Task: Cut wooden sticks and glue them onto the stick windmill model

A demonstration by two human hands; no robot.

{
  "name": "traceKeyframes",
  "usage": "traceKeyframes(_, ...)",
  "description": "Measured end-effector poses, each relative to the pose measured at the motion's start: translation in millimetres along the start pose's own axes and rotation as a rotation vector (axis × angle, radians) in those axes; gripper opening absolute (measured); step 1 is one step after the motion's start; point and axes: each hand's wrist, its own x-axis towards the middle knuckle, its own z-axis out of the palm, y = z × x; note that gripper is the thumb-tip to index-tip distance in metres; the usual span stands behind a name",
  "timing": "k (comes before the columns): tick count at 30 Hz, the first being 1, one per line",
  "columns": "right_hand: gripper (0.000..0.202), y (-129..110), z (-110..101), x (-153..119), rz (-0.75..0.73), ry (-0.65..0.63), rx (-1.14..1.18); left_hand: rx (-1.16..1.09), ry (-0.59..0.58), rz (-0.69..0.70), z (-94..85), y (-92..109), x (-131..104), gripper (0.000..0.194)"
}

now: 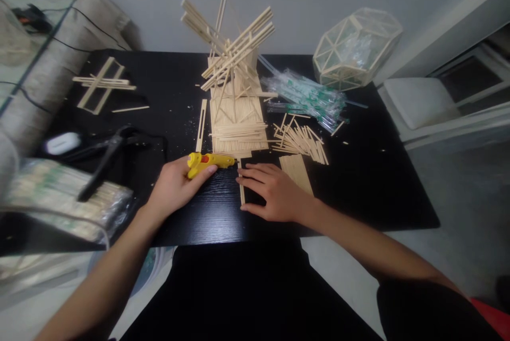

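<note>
OK, L hand (176,186) curled round yellow glue gun (210,161), R hand (274,192) palm-down, spread, fingertips on sticks (242,192)

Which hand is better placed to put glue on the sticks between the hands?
Probably left: the left hand holds the yellow glue gun, tip near the sticks; the right hand touches them.

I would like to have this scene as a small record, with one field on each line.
left hand: holds yellow glue gun
right hand: fingers on narrow wooden strip
glue gun nozzle: near the strip's far end
beyond hands: stick model with crossed arms
right side: loose sticks, flat panel, wrapped packs, many-sided frame
surface: black table
</note>
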Motion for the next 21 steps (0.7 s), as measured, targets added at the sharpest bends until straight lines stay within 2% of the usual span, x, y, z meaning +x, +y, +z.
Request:
traceKeyframes(5, 0.052, -0.4, 0.5, -0.1, 0.016, -0.007, 0.017, -0.041, -0.016, 0.011, -1.4, -3.1, -1.2, 0.043)
traceKeyframes(11, 0.053, -0.5, 0.2, 0.0, 0.012, -0.008, 0.002, -0.049, 0.017, -0.05, 0.8, -8.2, -2.3, 0.043)
traceKeyframes(21, 0.052, -1.3, -0.2, 0.0, 0.019, -0.018, 0.014, 0.013, -0.004, -0.054, -1.0, -0.9, 1.5, 0.049)
